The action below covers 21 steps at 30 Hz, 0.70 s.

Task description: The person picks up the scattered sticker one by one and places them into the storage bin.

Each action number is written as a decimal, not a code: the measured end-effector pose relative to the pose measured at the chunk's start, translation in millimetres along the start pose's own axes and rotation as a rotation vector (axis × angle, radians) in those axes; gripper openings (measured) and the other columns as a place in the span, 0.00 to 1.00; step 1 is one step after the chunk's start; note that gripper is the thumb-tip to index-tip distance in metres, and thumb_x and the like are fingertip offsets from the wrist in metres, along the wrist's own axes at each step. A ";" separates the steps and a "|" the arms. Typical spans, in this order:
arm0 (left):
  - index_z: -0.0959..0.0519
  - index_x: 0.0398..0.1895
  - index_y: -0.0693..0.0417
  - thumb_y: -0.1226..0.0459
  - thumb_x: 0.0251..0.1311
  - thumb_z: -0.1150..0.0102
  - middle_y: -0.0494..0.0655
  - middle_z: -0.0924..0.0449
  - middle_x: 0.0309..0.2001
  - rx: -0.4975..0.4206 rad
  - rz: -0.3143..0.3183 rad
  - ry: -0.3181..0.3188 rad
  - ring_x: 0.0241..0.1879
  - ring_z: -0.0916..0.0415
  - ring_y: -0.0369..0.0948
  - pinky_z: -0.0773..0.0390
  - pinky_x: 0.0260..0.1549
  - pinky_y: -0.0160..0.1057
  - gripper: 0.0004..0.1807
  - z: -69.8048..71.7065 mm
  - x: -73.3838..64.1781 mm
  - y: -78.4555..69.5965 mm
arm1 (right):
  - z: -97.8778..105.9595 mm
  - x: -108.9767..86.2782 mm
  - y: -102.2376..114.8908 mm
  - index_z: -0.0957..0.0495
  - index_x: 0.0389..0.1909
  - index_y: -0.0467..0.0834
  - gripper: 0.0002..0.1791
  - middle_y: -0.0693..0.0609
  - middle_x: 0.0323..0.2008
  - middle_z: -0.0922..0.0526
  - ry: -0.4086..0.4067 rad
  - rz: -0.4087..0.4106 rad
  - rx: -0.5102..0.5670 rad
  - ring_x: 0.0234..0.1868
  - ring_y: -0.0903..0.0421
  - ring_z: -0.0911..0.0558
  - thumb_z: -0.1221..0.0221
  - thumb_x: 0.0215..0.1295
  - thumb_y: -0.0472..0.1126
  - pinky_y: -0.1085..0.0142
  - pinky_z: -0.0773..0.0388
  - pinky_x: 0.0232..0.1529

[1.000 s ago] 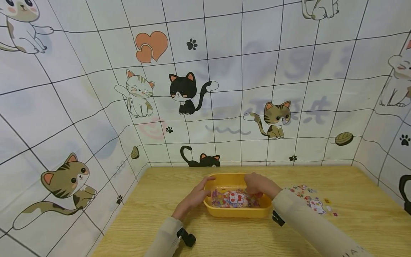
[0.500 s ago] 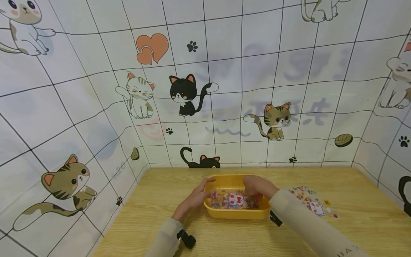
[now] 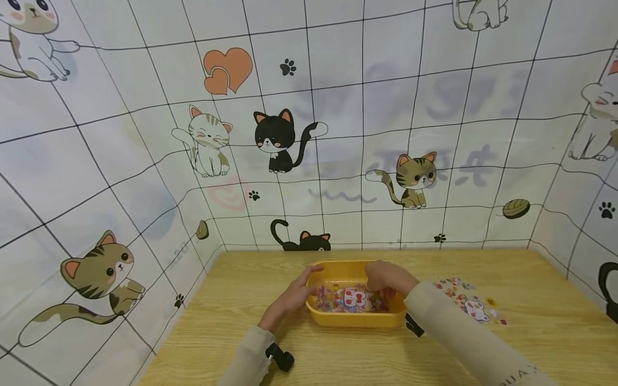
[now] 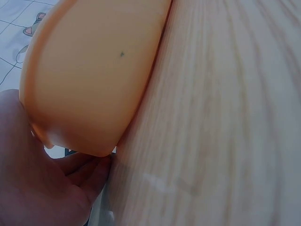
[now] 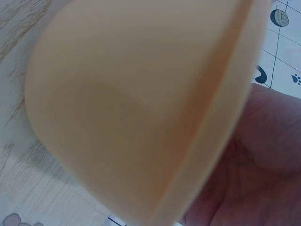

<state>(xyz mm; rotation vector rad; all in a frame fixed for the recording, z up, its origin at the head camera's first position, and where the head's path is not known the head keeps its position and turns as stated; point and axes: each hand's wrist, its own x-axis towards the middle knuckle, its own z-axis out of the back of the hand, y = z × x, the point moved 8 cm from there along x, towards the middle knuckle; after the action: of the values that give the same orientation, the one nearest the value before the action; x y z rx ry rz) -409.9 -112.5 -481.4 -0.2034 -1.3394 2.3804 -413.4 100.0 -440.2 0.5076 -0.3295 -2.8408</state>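
A yellow plastic tub (image 3: 357, 320) stands on the wooden table, with a colourful patterned layer bearing a white cartoon face (image 3: 354, 298) inside it. My left hand (image 3: 293, 296) grips the tub's left end, thumb by the rim and fingers against the outside; the left wrist view shows this grip from below the rim. Over the right end, my right hand (image 3: 388, 277) reaches down into the tub. Its fingertips are hidden, and a small reddish patch (image 3: 389, 292) shows beside them. In the right wrist view the tub's wall (image 5: 108, 103) covers those fingers.
Right of the tub, a flat scatter of small colourful pieces (image 3: 454, 289) and a white cartoon face (image 3: 475, 310) lies on the table (image 3: 227, 300). A cat-printed wall covering (image 3: 338, 214) rises behind the table and at both sides.
The right hand shifts very slightly left within the tub, and the tub's right side moves a little with it. The left hand stays where it was.
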 end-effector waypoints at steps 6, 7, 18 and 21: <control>0.35 0.76 0.43 0.66 0.66 0.52 0.53 0.44 0.81 -0.005 0.004 -0.004 0.80 0.48 0.58 0.41 0.72 0.65 0.33 -0.1 0.9 1.0 | 0.3 -0.8 -0.3 0.22 0.30 0.39 0.05 0.41 0.23 0.15 -0.006 0.003 0.034 0.16 0.54 0.24 0.45 0.66 0.30 0.67 0.32 0.14; 0.35 0.76 0.42 0.66 0.66 0.52 0.53 0.44 0.81 -0.004 0.005 -0.005 0.80 0.47 0.58 0.41 0.72 0.66 0.33 -0.3 0.9 1.8 | 0.6 -1.7 -0.1 0.22 0.32 0.39 0.05 0.41 0.23 0.16 -0.007 0.005 0.038 0.15 0.54 0.25 0.45 0.66 0.30 0.67 0.33 0.14; 0.36 0.76 0.41 0.65 0.66 0.52 0.52 0.45 0.82 0.000 0.013 -0.005 0.81 0.49 0.58 0.43 0.73 0.66 0.33 -0.3 1.5 4.3 | 22.2 -25.6 0.4 0.33 0.10 0.48 0.24 0.58 0.09 0.41 -0.146 0.143 0.123 0.11 0.61 0.39 0.42 0.66 0.34 0.68 0.41 0.15; 0.36 0.76 0.41 0.64 0.65 0.51 0.51 0.44 0.82 0.004 0.013 -0.004 0.81 0.48 0.58 0.42 0.73 0.67 0.34 -0.4 1.5 4.3 | 29.7 -34.4 -2.0 0.18 0.21 0.43 0.14 0.55 0.14 0.27 -0.177 0.178 0.167 0.13 0.60 0.31 0.41 0.68 0.37 0.68 0.36 0.17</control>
<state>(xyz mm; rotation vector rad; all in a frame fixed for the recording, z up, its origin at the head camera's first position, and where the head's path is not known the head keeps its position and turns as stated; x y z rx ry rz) -412.3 -113.6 -485.1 -0.2067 -1.3385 2.3955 -393.2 116.4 -402.8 0.2426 -0.6163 -2.7019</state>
